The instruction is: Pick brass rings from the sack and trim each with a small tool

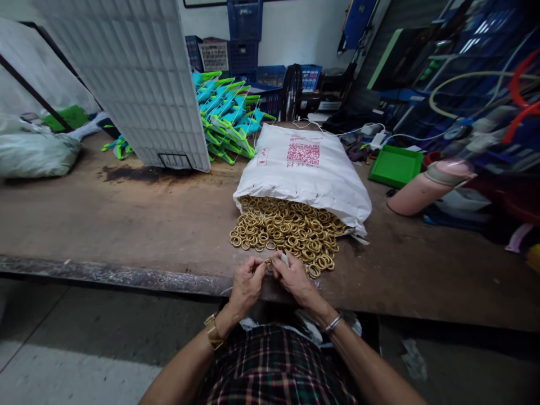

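Close to the table's front edge, my left hand pinches a gold-coloured metal ring between thumb and fingers. My right hand meets it at the ring, its fingers closed on a small tool with a pale body and a dark tip. The tool's exact kind is too small to tell, and the fingers cover most of it. Just beyond both hands lies a heap of similar gold rings. They spill onto the table from the mouth of a white woven sack with red print.
A tall white ribbed panel stands left of the sack, with blue and lime-green plastic hangers behind it. To the right are a green tray and a pink bottle. A filled plastic bag lies far left on the brown table.
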### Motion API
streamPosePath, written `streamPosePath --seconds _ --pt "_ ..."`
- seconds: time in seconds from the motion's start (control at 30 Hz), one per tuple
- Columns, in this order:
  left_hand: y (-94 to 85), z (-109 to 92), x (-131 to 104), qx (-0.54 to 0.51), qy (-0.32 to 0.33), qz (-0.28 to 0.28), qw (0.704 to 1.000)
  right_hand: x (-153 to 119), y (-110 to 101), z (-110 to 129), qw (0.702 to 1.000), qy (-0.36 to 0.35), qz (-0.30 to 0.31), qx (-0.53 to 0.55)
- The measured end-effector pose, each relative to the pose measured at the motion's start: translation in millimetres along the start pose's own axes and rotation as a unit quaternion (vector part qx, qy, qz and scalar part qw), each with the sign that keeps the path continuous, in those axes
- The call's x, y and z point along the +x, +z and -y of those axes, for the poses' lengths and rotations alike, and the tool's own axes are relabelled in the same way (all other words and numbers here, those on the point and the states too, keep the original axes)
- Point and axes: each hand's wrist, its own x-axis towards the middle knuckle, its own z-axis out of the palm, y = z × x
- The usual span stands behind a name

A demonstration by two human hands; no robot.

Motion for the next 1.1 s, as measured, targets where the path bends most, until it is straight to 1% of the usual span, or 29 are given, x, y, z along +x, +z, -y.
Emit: streamPosePath --seconds 0.03,0.1,0.2,0.27,0.37,0.4,0.47,0.57,0.6,0.67,0.73,0.8,0.9,1.0,1.1 --pt "-0.7 -0.5 -0.5 0.017 0.017 0.006 1.0 0.4 -0.6 1.4 0.999 -0.019 0.002 -0.031" --pt "-1.2 -1.3 -1.7 0.026 0.027 0.021 0.999 0.7 -0.6 3.0 0.996 -0.043 0.001 -0.074" --pt "-1.0 -2.2 -3.7 -0.004 0.006 0.039 0.999 1.1 1.3 0.7 0.995 -0.038 -0.011 -0.09" --pt "-1.1 -2.5 -4.7 -0.035 -0.041 0.064 0.997 1.5 2.1 -3.2 0.996 -0.025 -0.014 -0.083" --pt "-2.3 -2.1 -5.6 -0.087 -0.142 0.114 0.979 1.9 2.4 -8.9 0.997 -0.015 -0.007 -0.078" --pt "-2.8 -1.9 -5.8 -0.105 -0.166 0.129 0.972 1.9 2.4 -10.2 0.997 -0.015 -0.003 -0.078" --pt "-3.6 -1.8 -6.4 -0.139 -0.185 0.149 0.961 1.7 2.6 -11.3 0.997 -0.019 0.011 -0.072" --pt "-4.2 -2.7 -7.5 -0.18 -0.18 0.161 0.954 1.5 2.5 -9.8 0.998 -0.024 0.034 -0.056" --pt "-4.2 -3.1 -7.8 -0.189 -0.18 0.159 0.952 1.4 1.9 -8.7 0.998 -0.024 0.032 -0.055" --pt "-4.1 -4.1 -8.2 -0.202 -0.181 0.149 0.951 0.7 -0.2 -6.7 0.997 -0.023 0.007 -0.073" --pt "-3.9 -5.0 -8.1 -0.204 -0.181 0.134 0.953 -1.4 -2.6 -5.8 0.991 -0.039 -0.019 -0.127" --pt "-3.7 -5.7 -7.8 -0.19 -0.174 0.126 0.958 -4.7 -4.2 -6.4 0.977 -0.075 -0.014 -0.202" --pt "-3.3 -6.2 -7.6 -0.161 -0.157 0.12 0.967 -10.6 -3.8 -8.6 0.945 -0.124 0.026 -0.301" --pt "-2.6 -5.7 -7.9 -0.137 -0.14 0.115 0.974 -14.8 -2.2 -8.7 0.918 -0.133 0.038 -0.373" --pt "-2.1 -4.7 -8.4 -0.107 -0.128 0.115 0.979 -16.2 -1.9 -7.4 0.899 -0.123 0.047 -0.417"
